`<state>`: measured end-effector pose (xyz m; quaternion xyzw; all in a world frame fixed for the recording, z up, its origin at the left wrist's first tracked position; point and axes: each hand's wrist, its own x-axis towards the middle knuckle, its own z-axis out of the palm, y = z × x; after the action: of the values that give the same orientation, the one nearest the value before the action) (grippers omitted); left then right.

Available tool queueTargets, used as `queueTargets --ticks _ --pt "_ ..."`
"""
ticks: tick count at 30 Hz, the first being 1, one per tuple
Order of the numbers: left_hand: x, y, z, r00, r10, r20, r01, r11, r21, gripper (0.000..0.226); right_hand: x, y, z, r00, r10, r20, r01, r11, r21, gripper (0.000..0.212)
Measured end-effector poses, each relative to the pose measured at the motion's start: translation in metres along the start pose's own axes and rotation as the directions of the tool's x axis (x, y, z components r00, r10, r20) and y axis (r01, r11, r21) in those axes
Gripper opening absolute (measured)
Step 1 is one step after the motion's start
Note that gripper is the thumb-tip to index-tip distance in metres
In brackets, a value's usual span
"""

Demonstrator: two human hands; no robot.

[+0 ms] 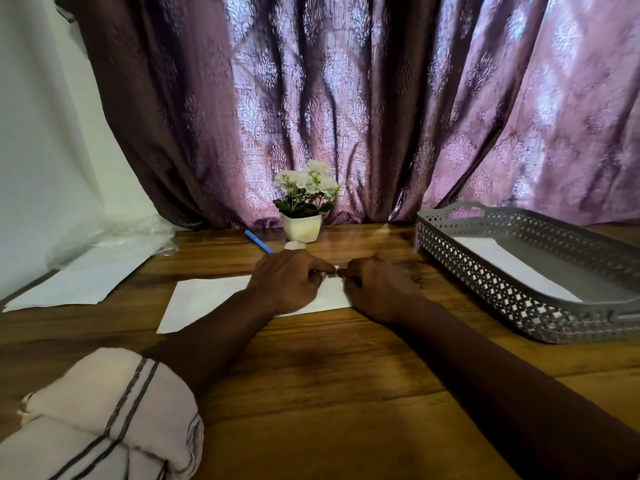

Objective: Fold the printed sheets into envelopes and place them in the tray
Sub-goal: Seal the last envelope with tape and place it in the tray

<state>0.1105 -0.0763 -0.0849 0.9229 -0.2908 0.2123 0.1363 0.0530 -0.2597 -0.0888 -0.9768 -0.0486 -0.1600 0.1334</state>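
You were mid-fold: left hand [289, 282] and right hand [375, 289] pressed flat on the sheet [204, 303], left of the tray [519, 299]; next, crease firmly.

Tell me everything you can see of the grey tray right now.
The grey tray sits flat on the wooden table, to the right of both hands, touching neither. It looks like plastic: rectangular, with lattice-pierced walls, a solid floor and a cut-out handle in its far end. One white folded paper lies flat inside. Its right part runs out of frame.
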Motion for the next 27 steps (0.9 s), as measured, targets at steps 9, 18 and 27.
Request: queueTargets --ticks 9,18,27 --pt "0.002 0.006 -0.001 0.996 -0.021 0.082 0.007 0.986 0.167 0.043 -0.003 -0.005 -0.003 1.000 0.006 -0.015 -0.006 1.000 -0.011 0.035" --pt "-0.033 -0.025 -0.029 0.945 -0.315 0.093 0.286 0.927 0.243 0.090 -0.005 -0.001 -0.008 0.991 0.093 -0.098 -0.050 0.925 0.377 0.043" --pt "-0.025 -0.023 -0.026 0.968 -0.251 -0.030 0.232 0.931 -0.281 0.048 -0.014 -0.007 -0.008 0.942 0.191 -0.276 0.000 0.823 0.567 0.057"
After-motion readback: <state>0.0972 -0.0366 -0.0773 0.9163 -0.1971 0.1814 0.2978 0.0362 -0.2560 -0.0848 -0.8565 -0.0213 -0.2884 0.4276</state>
